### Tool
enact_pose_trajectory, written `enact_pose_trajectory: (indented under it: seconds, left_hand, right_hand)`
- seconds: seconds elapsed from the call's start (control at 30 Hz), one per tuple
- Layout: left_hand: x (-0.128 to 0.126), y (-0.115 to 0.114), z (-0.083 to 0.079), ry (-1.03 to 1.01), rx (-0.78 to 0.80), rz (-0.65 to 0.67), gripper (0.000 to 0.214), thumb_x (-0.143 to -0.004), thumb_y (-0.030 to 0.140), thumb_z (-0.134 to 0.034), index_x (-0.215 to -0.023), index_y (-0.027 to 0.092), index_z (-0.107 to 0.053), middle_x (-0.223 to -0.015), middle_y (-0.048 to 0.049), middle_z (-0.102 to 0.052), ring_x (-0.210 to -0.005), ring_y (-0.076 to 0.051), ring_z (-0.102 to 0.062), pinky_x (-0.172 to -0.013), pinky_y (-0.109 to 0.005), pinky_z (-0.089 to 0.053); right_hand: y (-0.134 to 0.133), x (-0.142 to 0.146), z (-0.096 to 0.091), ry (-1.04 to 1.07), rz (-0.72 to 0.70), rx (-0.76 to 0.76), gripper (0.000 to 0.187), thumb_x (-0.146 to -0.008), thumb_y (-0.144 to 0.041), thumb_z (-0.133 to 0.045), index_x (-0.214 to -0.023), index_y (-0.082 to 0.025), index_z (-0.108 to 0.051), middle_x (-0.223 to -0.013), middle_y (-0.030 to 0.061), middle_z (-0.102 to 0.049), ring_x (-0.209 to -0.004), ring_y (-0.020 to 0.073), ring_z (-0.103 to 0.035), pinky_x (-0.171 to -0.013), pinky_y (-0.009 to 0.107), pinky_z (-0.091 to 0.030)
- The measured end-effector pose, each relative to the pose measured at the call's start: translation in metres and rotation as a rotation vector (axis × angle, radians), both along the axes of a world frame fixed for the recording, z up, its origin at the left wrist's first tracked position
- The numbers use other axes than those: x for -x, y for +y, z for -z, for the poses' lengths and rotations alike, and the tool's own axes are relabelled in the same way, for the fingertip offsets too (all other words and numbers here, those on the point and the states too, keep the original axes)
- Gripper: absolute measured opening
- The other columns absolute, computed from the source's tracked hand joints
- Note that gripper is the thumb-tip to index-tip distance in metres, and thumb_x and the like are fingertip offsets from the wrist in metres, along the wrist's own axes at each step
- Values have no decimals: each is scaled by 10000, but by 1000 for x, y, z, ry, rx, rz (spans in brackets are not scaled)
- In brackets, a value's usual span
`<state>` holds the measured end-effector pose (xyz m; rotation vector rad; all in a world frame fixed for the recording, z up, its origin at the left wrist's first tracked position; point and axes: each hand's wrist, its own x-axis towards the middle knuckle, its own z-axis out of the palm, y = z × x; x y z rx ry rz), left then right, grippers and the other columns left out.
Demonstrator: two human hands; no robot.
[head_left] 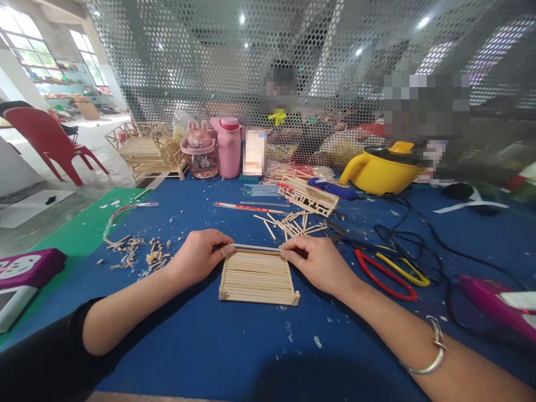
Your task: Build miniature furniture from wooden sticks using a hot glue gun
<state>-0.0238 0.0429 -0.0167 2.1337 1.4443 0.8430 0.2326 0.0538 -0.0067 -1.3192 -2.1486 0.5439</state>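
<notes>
On the blue tabletop, front and centre, you have a flat rectangular panel of pale wooden sticks lying between your hands. Left hand: thumb and forefinger in a tight pinch at the left end of a thin pale wooden stick. Right hand: same narrow pinch, right end. Stick runs crosswise along the panel's far edge; can't tell if it's touching the panel or just above. Panel's slats run left to right; small blocks stick out at both near corners.

Left of your left hand: scattered short wooden offcuts. Just past the panel, toward the right: loose pile of thin wooden sticks, and behind it a pale openwork wooden piece, tilted.

Right of your right hand: red loop-shaped tool handle beside a yellow one, black cable tangled near both. Silver bangle on your right wrist, black sleeve on your left arm.

Back row, left to right: tiered wooden model, pink flask with a handle, yellow pot with a black lid. Perforated metal screen behind.
</notes>
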Motion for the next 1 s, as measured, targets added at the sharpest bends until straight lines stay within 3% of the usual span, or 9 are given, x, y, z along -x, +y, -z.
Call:
enact_pose_trajectory:
  seconds: [0.1, 0.23, 0.3, 0.47, 0.67, 0.83, 1.0]
  left_hand:
    - [1, 0, 1, -34, 35, -48, 191, -804, 327, -589, -847, 232, -749, -870, -44, -742, -805, -219, -655, -730, -285, -454]
    - [2, 0, 2, -58, 53, -69, 257, -765, 357, -636, -962, 228, -739, -923, -56, -742, -828, -235, -659, -733, -297, -470]
    - [2, 1, 2, -62, 56, -60, 232, -757, 352, -640, -926, 235, -747, -901, -49, -741, -815, -229, -656, -727, -295, -469]
    - [0, -1, -1, -67, 69, -68, 184, -779, 351, -605, -798, 241, -751, -838, -27, -737, -774, -207, -645, -691, -278, -451]
    - [3, -6, -6, -83, 149, -154, 224, -763, 386, -616, -766, 201, -742, -729, -32, -727, -635, -185, -604, -574, -271, -418]
    - [10, -1, -5, -416, 391, -150, 313, -690, 469, -707, -753, 163, -719, -682, -26, -682, -599, -138, -568, -589, -253, -438]
    - [9, 3, -3, -617, 520, -151, 437, -610, 529, -757, -763, 124, -702, -673, -37, -658, -589, -131, -581, -636, -288, -494]
  right_hand:
    - [3, -4, 3, 33, 4, 94, 156, -758, -287, -628, -872, -223, -712, -783, 10, -723, -708, 170, -655, -699, 296, -509]
    - [9, -10, 9, 54, -11, 146, 397, -724, -256, -643, -1116, -190, -641, -738, -7, -695, -642, 139, -636, -655, 276, -521]
    - [10, -11, 9, 59, 0, 147, 396, -727, -243, -629, -1119, -189, -638, -735, -4, -693, -651, 143, -636, -664, 283, -517]
    - [9, -6, 6, 76, 12, 149, 126, -718, -264, -633, -809, -212, -702, -710, 9, -693, -657, 163, -627, -648, 292, -494]
    - [9, -6, 5, 207, 38, 213, 391, -739, -275, -617, -1117, -176, -597, -747, 8, -667, -672, 149, -623, -667, 292, -502]
    - [7, -4, -2, 347, 58, 335, 364, -839, -393, -489, -1119, -168, -549, -787, 37, -659, -681, 156, -633, -592, 278, -513]
    - [2, 1, -2, 421, 45, 480, 347, -797, -295, -536, -1125, -183, -541, -902, 59, -672, -668, 141, -617, -573, 264, -486]
